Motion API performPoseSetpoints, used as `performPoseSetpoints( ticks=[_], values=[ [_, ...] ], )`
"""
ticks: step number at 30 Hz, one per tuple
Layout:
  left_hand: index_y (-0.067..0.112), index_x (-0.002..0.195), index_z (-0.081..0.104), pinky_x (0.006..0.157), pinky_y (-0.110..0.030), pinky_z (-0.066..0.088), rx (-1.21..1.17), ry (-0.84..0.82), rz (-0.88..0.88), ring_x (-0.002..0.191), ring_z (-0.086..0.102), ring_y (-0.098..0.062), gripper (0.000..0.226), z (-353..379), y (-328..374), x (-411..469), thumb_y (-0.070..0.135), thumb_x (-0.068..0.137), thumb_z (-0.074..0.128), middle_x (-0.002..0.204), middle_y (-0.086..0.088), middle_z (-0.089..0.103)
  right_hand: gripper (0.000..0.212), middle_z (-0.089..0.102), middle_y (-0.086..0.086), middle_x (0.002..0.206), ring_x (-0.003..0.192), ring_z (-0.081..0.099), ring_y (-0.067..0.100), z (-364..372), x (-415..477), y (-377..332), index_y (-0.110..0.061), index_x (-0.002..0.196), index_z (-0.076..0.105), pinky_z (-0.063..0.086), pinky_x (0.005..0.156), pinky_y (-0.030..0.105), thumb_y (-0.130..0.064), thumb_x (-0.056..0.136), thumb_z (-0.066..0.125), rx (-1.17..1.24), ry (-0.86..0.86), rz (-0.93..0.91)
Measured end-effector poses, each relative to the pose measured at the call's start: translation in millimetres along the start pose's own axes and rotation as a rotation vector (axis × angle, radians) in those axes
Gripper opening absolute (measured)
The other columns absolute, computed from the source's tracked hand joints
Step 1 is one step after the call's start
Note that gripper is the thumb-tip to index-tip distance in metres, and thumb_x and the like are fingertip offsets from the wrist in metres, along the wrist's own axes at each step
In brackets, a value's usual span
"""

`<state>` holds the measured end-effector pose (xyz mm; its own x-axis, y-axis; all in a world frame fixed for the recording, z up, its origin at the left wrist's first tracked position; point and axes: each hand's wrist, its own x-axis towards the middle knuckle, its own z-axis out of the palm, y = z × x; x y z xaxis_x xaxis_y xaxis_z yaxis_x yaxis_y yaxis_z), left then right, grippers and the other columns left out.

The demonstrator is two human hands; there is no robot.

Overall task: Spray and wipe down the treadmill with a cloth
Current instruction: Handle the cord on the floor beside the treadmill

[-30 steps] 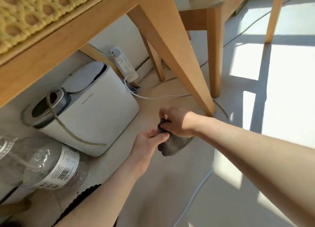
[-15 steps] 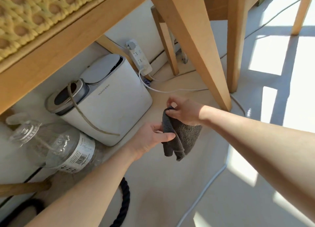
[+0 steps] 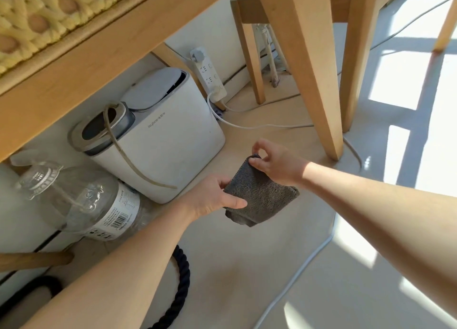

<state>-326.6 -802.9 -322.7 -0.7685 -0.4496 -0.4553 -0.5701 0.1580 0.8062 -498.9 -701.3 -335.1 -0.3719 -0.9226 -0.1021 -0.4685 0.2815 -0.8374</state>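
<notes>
A dark grey cloth [image 3: 262, 195], folded into a small rectangle, hangs in the air above the floor in the middle of the view. My left hand [image 3: 212, 197] grips its left edge, thumb lying across the front. My right hand [image 3: 277, 163] pinches its upper corner between thumb and fingers. No treadmill and no spray bottle show in this view.
A white appliance [image 3: 170, 150] with a hose stands under a wooden table [image 3: 81, 64]. A clear water jug [image 3: 81, 202] lies at the left. A power strip [image 3: 209, 75], white cables and a dark rope [image 3: 180, 284] lie on the floor. Table legs [image 3: 309, 76] stand just behind my hands.
The cloth went from a bunched wad to a flat folded rectangle held between both hands. The view shifted, with the appliance and jug now further right in the frame.
</notes>
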Motion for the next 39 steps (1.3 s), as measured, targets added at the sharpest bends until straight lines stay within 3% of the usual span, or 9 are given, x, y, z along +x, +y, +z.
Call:
performPoseSetpoints(
  ticks=[5,9,12,17,22,26,30,34,39],
  values=[
    [0.003,0.111,0.055,0.084,-0.045,0.057,-0.281,0.058,-0.130,0.093,0.070,-0.028,0.049,-7.0,2.6,5.4,-0.005,0.068,0.077,0.100,-0.013,0.072,0.020,0.056,0.005,0.091,0.071,0.054,0.018,-0.6,6.2,12.5,-0.015,0.103,0.052,0.050,0.060,0.032,-0.031,0.097,0.062,0.253,0.117,0.159],
    [-0.005,0.122,0.061,0.102,-0.047,0.047,-0.313,-0.011,-0.266,0.112,0.063,-0.035,0.059,-21.9,5.8,8.2,0.008,0.067,0.078,0.120,-0.022,0.066,0.024,0.063,0.009,0.095,0.073,0.058,0.015,-9.4,15.7,15.0,-0.002,0.102,0.065,0.052,0.061,0.021,-0.010,0.084,0.077,0.589,-0.161,0.339],
    [-0.004,0.118,0.064,0.092,-0.034,0.049,-0.374,0.148,-0.234,0.101,0.063,-0.025,0.055,-33.0,9.3,14.1,0.015,0.068,0.073,0.112,-0.014,0.068,0.024,0.063,0.011,0.094,0.083,0.064,0.020,-10.3,25.0,13.2,-0.005,0.100,0.063,0.056,0.071,0.024,0.010,0.082,0.069,0.629,-0.136,0.325],
    [0.014,0.108,0.069,0.070,-0.033,0.056,-0.477,0.277,-0.113,0.095,0.067,-0.021,0.021,-52.1,30.9,28.2,0.013,0.090,0.058,0.103,-0.008,0.072,0.013,0.063,0.009,0.103,0.087,0.059,0.017,-4.6,46.2,4.6,-0.011,0.098,0.065,0.050,0.063,0.025,-0.013,0.088,0.073,0.669,0.048,0.322],
    [0.024,0.098,0.072,0.072,-0.043,0.056,-0.479,0.353,-0.060,0.092,0.069,-0.025,0.018,-74.8,52.5,33.3,0.014,0.094,0.057,0.105,-0.011,0.071,0.031,0.062,-0.001,0.128,0.122,0.053,0.016,9.5,53.5,9.1,-0.015,0.113,0.067,0.040,0.096,0.042,-0.025,0.085,0.075,0.873,-0.321,0.384],
    [0.022,0.097,0.067,0.067,-0.037,0.054,-0.393,0.386,-0.048,0.083,0.066,-0.023,0.016,-81.5,56.0,33.6,0.014,0.096,0.053,0.100,-0.010,0.068,0.015,0.065,0.005,0.119,0.105,0.063,0.025,22.9,59.6,3.5,-0.017,0.108,0.064,0.053,0.082,0.040,-0.014,0.093,0.066,1.062,-0.538,0.351],
    [0.030,0.101,0.062,0.056,-0.037,0.052,-0.416,0.383,-0.069,0.079,0.059,-0.026,0.034,-90.7,54.5,25.5,0.001,0.095,0.047,0.105,-0.014,0.057,0.017,0.065,0.011,0.115,0.098,0.065,0.027,26.4,77.5,-11.0,-0.021,0.106,0.062,0.054,0.087,0.044,-0.008,0.097,0.057,1.073,-0.268,0.377],
    [0.019,0.097,0.076,0.067,-0.036,0.057,-0.345,0.287,-0.153,0.092,0.060,-0.027,0.043,-95.7,54.5,18.3,-0.008,0.089,0.043,0.112,-0.015,0.061,0.027,0.065,0.013,0.117,0.108,0.062,0.029,25.3,91.4,-23.1,-0.025,0.116,0.064,0.054,0.094,0.044,-0.009,0.096,0.057,0.756,-0.020,0.280],
    [0.013,0.112,0.072,0.079,-0.040,0.057,-0.304,0.488,-0.085,0.103,0.062,-0.030,0.047,-110.1,61.8,24.8,-0.013,0.083,0.046,0.118,-0.013,0.065,0.045,0.060,0.002,0.123,0.109,0.058,0.024,18.5,98.4,-37.6,-0.042,0.128,0.059,0.052,0.081,0.038,-0.014,0.093,0.064,0.942,-0.232,0.283]
  ],
)
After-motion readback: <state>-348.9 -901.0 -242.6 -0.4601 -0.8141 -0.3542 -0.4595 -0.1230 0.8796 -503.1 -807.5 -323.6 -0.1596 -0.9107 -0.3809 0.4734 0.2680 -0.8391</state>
